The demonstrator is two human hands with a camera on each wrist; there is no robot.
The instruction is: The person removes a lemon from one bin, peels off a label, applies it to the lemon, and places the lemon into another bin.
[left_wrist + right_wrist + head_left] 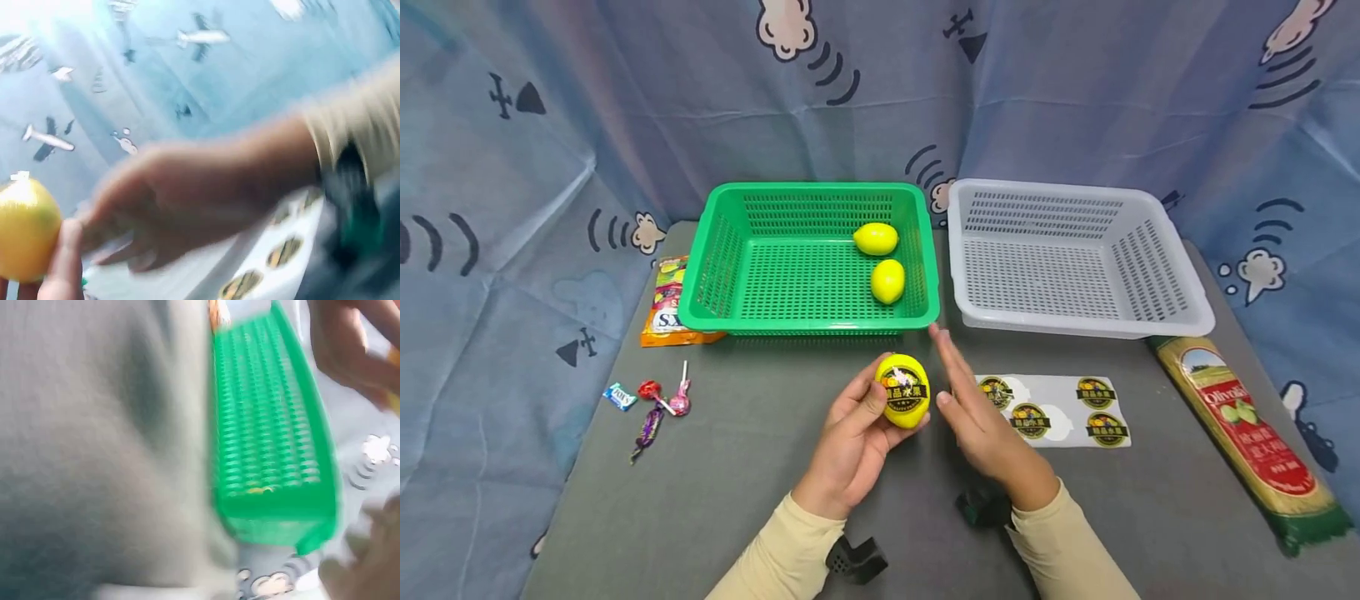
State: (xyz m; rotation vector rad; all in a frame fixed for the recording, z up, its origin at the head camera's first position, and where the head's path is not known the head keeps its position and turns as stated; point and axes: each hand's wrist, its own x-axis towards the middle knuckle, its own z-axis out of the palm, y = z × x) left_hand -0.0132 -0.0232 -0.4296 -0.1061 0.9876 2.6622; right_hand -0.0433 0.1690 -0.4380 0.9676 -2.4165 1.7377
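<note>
My left hand (853,442) grips a yellow lemon (893,410) between thumb and fingers, above the table in front of the green basket. A round black sticker (906,390) with yellow lettering is on the lemon's upper face, and a pale glare crosses it. Just to the right of the lemon, my right hand (981,429) is held with its fingers extended and nothing in it. In the left wrist view the right hand (187,194) is blurred beside the lemon (28,231). Part of the left hand (344,344) shows in the right wrist view.
The green basket (808,325) holds two lemons (876,239). A white basket (1082,321) stands to its right. Beside my right hand lies a white sticker sheet (1063,387). A pasta packet (1247,425) lies at right; wrapped candies (649,425), lollipops (679,403) and an orange bag (670,321) at left.
</note>
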